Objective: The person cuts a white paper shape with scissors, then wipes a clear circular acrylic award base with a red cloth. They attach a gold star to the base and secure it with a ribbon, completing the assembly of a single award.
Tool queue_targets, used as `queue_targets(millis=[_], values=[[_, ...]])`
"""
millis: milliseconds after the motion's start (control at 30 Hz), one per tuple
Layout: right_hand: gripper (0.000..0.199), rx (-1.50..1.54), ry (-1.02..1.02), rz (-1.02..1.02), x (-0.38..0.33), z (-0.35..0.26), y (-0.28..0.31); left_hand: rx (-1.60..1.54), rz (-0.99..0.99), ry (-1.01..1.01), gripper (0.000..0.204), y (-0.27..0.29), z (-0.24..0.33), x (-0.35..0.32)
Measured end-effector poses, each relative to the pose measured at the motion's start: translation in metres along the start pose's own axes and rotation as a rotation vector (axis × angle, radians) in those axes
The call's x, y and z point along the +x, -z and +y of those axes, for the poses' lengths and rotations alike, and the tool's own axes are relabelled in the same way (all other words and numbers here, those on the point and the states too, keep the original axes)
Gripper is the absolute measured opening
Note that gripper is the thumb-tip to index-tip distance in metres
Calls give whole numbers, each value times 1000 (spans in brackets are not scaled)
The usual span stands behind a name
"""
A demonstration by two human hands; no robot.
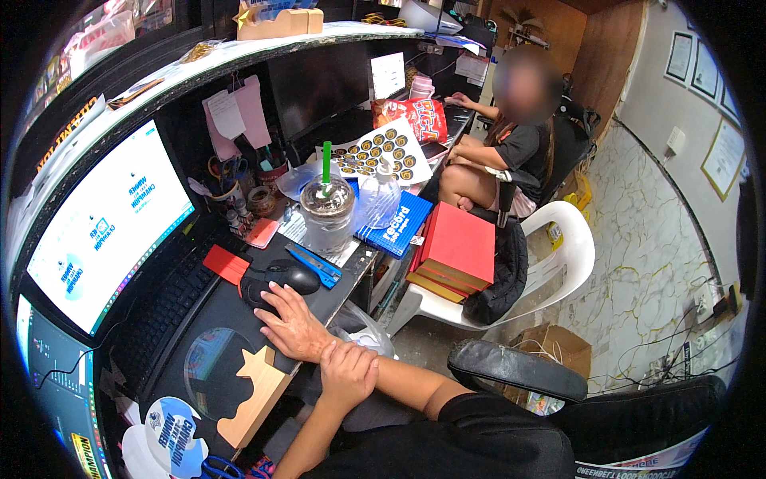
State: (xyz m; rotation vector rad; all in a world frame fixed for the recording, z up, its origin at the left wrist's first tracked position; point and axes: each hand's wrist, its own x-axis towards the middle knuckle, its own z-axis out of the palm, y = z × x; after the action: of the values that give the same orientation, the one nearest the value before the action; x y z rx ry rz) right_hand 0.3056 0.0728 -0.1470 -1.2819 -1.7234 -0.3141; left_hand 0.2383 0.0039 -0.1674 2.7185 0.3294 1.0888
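My right hand [291,326] lies palm down on the black desk mat [219,319], fingers spread, just below a black mouse [292,275] without holding it. My left hand [349,374] is wrapped over my right wrist, its forearm coming up from the lower edge. A black keyboard [163,307] sits left of the mouse under a lit monitor [104,223]. A wooden cut-out shape [254,395] lies near my right hand on the desk edge.
Beyond the mouse are a blue cutter [315,263], a red card [226,263], a lidded cup with a green straw [327,209], a clear pump bottle [383,195] and a blue box [395,223]. Red boxes [455,251] rest on a white chair [570,255]. Another person [519,144] sits beyond.
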Motion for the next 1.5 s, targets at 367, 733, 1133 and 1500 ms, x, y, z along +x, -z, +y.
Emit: queue_targets(millis=[367,733,1133,1500], values=[[32,-2,5,5,0,0,0,1,-4,0,13,1,0,1],[30,13,-3,-1,0,1,-2,-2,5,0,13,0,0,1],[30,10,18,11,1,1,-1,-8,4,-1,14,1,0,1],[28,5,27,16,1,1,-1,-19,5,-1,14,1,-1,1]])
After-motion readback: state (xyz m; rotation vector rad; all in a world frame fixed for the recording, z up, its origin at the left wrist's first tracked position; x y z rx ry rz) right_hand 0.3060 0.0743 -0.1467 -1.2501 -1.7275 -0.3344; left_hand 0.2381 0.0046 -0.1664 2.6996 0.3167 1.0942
